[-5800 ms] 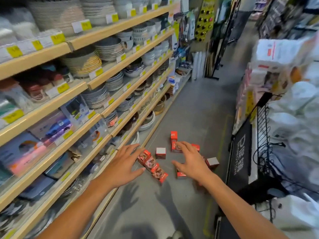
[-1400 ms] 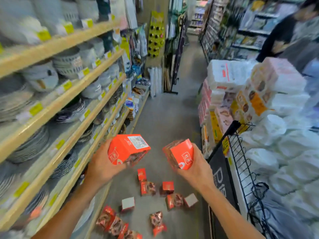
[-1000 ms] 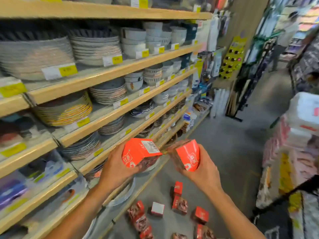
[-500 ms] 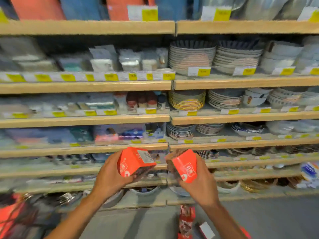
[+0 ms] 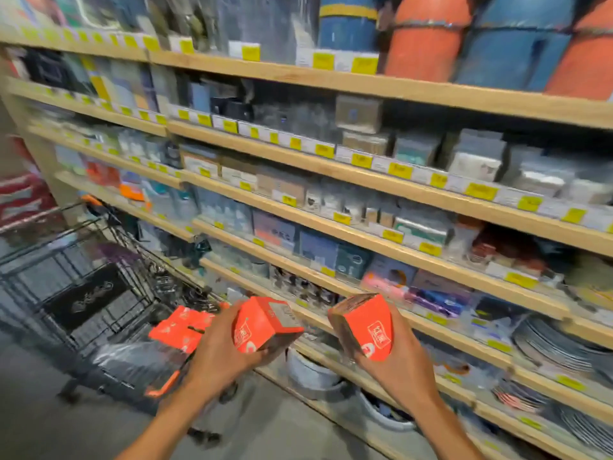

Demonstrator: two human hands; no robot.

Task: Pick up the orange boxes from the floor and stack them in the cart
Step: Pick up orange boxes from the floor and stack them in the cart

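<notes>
A person is standing at wooden store shelves [image 5: 331, 78], holding 2 orange boxes. The left hand [image 5: 219, 355] is curling its fingers around 1 box [image 5: 262, 325]; the right hand [image 5: 398, 363] is gripping the other [image 5: 365, 323]. A black wire cart [image 5: 83, 293] is sitting at the left, with orange boxes [image 5: 180, 328] already inside. Both boxes are tilting, gripped low, so either could be slipping free or toppling the stack when set down.
</notes>
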